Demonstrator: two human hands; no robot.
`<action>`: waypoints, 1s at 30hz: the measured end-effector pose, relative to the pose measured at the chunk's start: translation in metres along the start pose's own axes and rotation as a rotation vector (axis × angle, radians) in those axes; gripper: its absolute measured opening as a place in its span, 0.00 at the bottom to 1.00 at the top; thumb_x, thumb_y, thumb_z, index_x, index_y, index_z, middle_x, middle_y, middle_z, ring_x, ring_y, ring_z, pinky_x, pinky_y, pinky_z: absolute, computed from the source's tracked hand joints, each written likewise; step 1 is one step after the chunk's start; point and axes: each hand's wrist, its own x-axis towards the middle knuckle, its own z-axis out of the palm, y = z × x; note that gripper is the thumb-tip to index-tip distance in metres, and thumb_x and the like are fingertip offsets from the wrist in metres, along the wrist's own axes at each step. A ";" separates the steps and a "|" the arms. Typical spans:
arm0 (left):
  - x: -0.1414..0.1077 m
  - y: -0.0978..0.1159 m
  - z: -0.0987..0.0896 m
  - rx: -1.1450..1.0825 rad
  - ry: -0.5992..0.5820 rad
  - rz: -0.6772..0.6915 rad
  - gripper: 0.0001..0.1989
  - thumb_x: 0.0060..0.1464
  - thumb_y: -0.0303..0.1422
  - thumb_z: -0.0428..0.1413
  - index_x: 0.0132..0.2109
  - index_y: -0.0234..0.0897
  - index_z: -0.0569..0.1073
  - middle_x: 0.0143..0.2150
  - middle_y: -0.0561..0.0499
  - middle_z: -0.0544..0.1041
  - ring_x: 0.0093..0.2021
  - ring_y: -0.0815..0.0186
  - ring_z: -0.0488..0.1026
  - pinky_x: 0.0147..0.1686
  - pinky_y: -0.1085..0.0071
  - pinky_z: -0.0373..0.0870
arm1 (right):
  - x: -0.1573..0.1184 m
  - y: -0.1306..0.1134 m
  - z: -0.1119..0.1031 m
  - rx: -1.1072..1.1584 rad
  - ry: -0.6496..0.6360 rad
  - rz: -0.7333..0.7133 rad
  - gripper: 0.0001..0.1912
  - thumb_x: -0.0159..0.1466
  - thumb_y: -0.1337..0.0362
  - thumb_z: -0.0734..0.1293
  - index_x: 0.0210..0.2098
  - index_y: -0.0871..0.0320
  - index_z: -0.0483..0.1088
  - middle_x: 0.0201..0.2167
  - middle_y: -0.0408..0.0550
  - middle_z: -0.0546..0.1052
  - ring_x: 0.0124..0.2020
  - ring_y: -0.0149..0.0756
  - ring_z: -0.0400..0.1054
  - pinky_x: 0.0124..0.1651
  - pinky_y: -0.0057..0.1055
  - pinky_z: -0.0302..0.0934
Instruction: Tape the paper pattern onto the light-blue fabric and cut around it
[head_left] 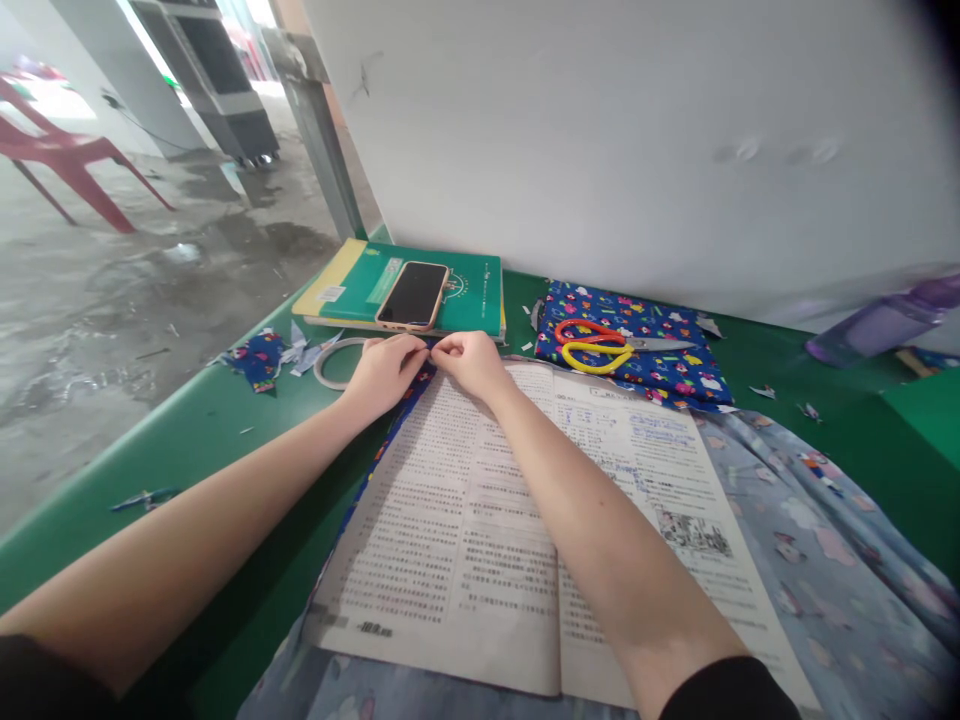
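Observation:
An open printed book (510,560) lies on a blue patterned sheet (795,560), whose greyish back shows around the pages; whether it is cloth or paper I cannot tell. At the book's far left corner, my left hand (386,372) pinches the sheet's folded edge. Fingertip to fingertip with it, my right hand (472,362) is closed in a pinch at the same corner. The fingers partly hide the held edge. A pale tape roll (321,372) lies flat against the left hand's outer side.
Beyond the hands, a phone (414,296) rests on a green book (480,280). Scissors (600,345) lie on a folded patterned piece (637,308). Scraps (259,362), a pen (146,498) and a purple bottle (877,325) are on the green table (225,430). A white wall (637,140) borders it.

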 end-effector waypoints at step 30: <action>0.001 0.000 0.002 0.044 0.022 -0.009 0.08 0.59 0.35 0.47 0.35 0.38 0.68 0.33 0.51 0.76 0.34 0.62 0.71 0.44 0.63 0.60 | 0.002 0.003 0.000 0.026 0.020 0.061 0.08 0.53 0.61 0.65 0.28 0.60 0.72 0.21 0.41 0.70 0.24 0.29 0.61 0.28 0.27 0.52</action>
